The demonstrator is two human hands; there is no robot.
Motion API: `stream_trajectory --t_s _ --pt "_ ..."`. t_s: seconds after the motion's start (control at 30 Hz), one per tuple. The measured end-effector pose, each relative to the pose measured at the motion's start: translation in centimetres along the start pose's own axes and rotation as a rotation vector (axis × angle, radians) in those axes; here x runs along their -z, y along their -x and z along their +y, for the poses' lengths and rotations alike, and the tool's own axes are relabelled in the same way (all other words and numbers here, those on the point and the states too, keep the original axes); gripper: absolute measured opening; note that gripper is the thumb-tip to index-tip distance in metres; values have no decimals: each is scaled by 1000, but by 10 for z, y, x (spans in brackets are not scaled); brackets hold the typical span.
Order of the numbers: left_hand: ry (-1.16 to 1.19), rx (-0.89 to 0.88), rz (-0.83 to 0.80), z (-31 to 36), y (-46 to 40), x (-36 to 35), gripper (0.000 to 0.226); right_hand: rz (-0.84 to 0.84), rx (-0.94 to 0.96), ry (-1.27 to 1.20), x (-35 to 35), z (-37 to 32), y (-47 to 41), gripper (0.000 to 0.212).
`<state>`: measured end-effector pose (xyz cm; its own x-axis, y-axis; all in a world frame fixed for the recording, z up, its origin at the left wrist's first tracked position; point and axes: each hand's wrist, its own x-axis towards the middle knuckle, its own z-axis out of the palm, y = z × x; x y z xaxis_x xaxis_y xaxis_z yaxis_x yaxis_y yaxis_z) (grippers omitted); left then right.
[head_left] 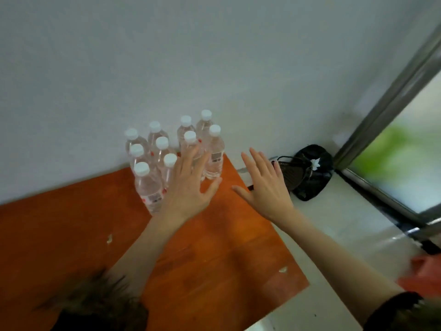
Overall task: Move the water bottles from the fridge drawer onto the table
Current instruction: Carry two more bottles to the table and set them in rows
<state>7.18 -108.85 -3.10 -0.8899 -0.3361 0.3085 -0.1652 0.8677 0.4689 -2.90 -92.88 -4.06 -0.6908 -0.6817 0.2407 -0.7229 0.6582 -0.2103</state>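
Water bottles (171, 154), ten by my count, stand upright with white caps in a tight cluster at the far corner of the orange counter (71, 235), close against the pale wall (214, 56). They touch one another or nearly so, and all look full and clear.

Just right of the nearest bottles, the person's left hand (191, 187) is spread flat, its fingers (194, 155) straight and reaching in among the right side of the cluster. Whether they touch a bottle or only hover in front of it I cannot tell; they curl round nothing. Further right, the right hand (265, 185) hangs past the counter's edge, fingers (256, 161) also straight and splayed, holding nothing.

Beyond it a black bag (312, 173) sits on the pale floor in the corner, beside a metal-framed window (393, 144). At the far right edge something red (424, 273) shows, too blurred to name. No fridge drawer is in view.

To my eye this is the setting-down end of a trip: both hands empty, bottles placed and perhaps being steadied. Whether any remain in the drawer cannot be judged from here. If so, the next move calls for turning away to the fridge and drawing the hands back gently, since a crowded upright cluster would topple easily.
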Motion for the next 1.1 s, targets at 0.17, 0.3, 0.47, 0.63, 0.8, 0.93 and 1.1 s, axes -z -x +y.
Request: stream_trajectory --t_s 0.17,0.3,0.47,0.63,0.8,0.93,1.1 --pt "-171 -272 -119 99 -10 -13 76 100 -157 230 81 64 81 88" --pt "-215 -537 -130 192 6 -30 78 183 -369 362 152 115 180 95" --pt "-118 -782 -140 326 67 -57 77 237 -624 473 227 151 330 96" --pt "5 -969 -200 441 142 -87 76 240 -832 537 269 169 460 96" --pt "70 -1107 -271 529 202 -117 80 258 -1009 539 296 181 565 95" --pt "109 -1214 -339 595 242 -156 78 267 -1143 569 305 204 633 93" --pt "127 -1287 -440 670 283 -221 78 233 -1287 548 315 258 706 91"
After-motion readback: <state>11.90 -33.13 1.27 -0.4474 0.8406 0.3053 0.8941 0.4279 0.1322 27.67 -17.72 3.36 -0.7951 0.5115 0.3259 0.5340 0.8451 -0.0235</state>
